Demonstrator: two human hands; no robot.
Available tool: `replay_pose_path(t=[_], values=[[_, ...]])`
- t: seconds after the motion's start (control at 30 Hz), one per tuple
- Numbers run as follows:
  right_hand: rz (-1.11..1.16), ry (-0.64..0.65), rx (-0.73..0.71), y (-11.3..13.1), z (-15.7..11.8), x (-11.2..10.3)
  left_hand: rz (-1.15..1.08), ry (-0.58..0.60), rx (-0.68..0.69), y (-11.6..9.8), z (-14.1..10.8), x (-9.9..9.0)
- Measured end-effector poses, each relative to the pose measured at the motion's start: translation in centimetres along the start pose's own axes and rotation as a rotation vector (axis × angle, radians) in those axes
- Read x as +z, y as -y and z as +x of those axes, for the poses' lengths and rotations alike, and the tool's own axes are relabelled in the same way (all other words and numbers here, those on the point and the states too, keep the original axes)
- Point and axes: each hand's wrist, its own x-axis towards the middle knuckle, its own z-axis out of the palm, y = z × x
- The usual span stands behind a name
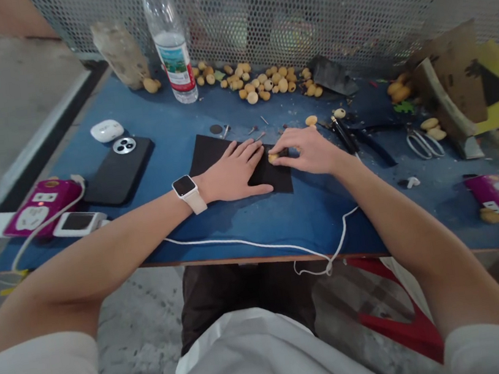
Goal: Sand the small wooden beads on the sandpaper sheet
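Note:
A dark rectangular sheet (278, 178) lies on the blue tabletop in front of me. My left hand (233, 174) rests flat across it, fingers spread and palm down, with a watch on the wrist. Between the thumb and fingers of my right hand (304, 149) is a small yellowish-tan round bead-like piece (272, 158), pinched against the sheet's right part. The fingers partly hide the piece. Just beyond the sheet lie a dark disc (216, 129) and several small rods with heads (227, 131).
Several tan round pieces (282, 85) are heaped along the mesh at the back, beside a water bottle (177, 67). Pliers (374, 146) and scissors (424, 144) lie right. A phone (120, 174) and a purple power strip (43, 206) sit left. A white cable (248, 241) crosses the front edge.

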Motion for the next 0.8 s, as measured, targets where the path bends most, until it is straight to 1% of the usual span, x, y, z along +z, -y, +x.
replay_pose_path(t=[0.13, 0.3, 0.43, 0.6, 0.73, 0.8], values=[[-0.037, -0.030, 0.001, 0.18, 0.14, 0.19, 0.001, 0.016, -0.026, -0.11, 0.04, -0.10], [-0.027, 0.038, -0.067, 0.49, 0.28, 0.43, -0.008, 0.014, -0.014, -0.26, 0.09, -0.25], [-0.053, -0.005, -0.021, 0.37, 0.24, 0.38, -0.027, -0.013, -0.006, -0.06, 0.09, -0.01], [-0.034, 0.070, -0.059, 0.58, 0.11, 0.17, -0.027, 0.006, -0.012, 0.09, 0.21, 0.21], [-0.058, 0.017, -0.032, 0.64, 0.27, 0.38, -0.018, -0.004, -0.010, 0.10, 0.26, 0.11], [-0.057, 0.025, -0.038, 0.66, 0.37, 0.44, 0.005, -0.008, 0.001, -0.07, 0.15, 0.05]])
